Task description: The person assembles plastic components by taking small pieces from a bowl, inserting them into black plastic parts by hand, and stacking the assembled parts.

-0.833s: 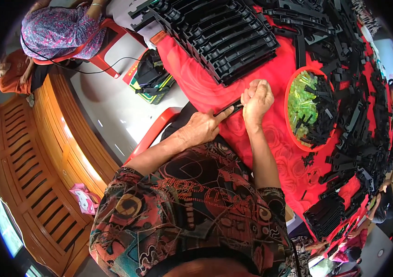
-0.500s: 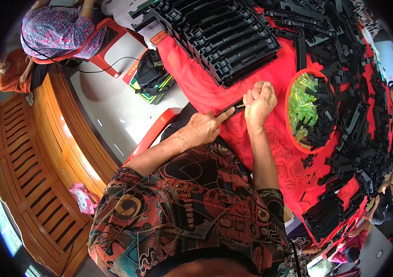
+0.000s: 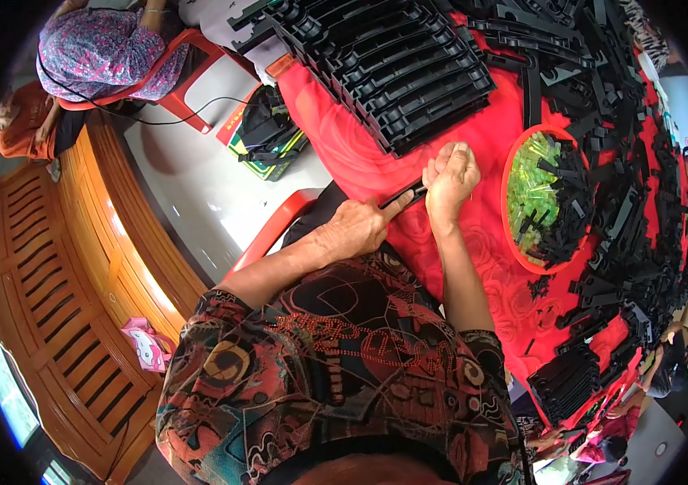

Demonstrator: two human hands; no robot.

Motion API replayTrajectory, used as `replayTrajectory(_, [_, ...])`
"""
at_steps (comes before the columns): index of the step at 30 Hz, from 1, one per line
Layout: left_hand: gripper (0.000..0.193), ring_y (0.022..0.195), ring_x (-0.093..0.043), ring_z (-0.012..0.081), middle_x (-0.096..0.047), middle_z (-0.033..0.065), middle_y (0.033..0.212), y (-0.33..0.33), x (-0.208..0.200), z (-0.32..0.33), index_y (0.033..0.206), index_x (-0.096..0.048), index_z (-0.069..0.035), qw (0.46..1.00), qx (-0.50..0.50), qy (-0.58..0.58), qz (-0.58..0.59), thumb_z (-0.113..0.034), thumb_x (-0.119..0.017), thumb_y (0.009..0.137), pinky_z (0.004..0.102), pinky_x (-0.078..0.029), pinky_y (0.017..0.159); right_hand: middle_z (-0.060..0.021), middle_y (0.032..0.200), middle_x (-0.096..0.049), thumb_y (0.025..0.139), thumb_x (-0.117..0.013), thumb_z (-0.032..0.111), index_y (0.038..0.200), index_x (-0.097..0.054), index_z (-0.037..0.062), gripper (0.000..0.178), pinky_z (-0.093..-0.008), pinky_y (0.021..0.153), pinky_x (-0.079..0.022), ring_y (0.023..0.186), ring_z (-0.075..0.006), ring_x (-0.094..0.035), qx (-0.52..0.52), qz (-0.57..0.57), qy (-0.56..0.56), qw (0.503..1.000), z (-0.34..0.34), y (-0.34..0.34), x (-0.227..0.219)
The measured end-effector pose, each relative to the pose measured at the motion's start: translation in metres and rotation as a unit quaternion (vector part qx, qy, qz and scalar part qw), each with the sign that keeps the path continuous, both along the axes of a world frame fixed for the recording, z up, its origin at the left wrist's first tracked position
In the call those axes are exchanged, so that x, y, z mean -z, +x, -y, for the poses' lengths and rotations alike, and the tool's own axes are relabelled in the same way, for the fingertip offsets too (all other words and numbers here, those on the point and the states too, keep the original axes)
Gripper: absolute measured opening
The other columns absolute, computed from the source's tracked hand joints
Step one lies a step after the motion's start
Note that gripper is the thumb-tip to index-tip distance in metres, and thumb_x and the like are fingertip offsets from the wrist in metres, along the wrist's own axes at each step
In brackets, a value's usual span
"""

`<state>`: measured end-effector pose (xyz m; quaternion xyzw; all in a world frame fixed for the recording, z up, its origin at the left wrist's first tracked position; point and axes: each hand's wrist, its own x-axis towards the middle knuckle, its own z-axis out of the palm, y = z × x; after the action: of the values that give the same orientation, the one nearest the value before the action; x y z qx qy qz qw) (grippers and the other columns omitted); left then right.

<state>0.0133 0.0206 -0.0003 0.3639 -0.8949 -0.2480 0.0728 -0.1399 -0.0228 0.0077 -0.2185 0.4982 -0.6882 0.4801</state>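
Note:
Between my hands is a narrow black plastic strip part, much of it covered by fingers. My left hand grips its near end, the index finger stretched along it. At the far end my right hand is curled closed against the part; whether a small piece sits inside its fingers is hidden. Just beyond both hands rises a neat stack of long black plastic parts. Right of my right hand stands an orange-rimmed round basin holding yellow-green translucent pieces and small black pieces.
A red rose-patterned cloth covers the table. Loose black parts pile up along the right, with a smaller stack lower down. At left are a red plastic chair, a wooden bench, and a seated person. Other people sit at far right.
My right hand has shifted very slightly left and nearer. The black strip part stays between both hands, and the view has moved a little.

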Motion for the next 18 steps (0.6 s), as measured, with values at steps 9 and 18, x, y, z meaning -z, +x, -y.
replayTrajectory(9, [0.066,0.047,-0.057,0.0284,-0.054,0.0151,0.055,0.0,0.0,0.003,0.136,-0.032,-0.006,1.0,0.003,-0.004,-0.005,-0.012,-0.053,0.074,0.0408,-0.045,0.043,-0.0003,0.055,-0.039,0.095,-0.037,0.026,0.072,-0.046,0.0053,0.032,-0.0236,0.034,-0.031,0.038,-0.0087,-0.036,-0.024,-0.163,-0.023,0.986,0.007,-0.001,0.019])
replayTrajectory(18, [0.064,0.052,-0.058,0.0292,-0.055,0.0155,0.058,-0.005,0.001,-0.001,0.135,-0.035,-0.006,0.999,-0.011,-0.018,-0.027,-0.013,-0.055,0.074,0.0405,-0.047,0.047,0.0012,0.052,-0.034,0.095,-0.037,0.025,0.075,-0.045,0.0041,0.03,-0.0228,0.034,-0.028,0.037,-0.007,-0.032,0.011,-0.011,-0.058,0.998,-0.011,-0.011,0.001])
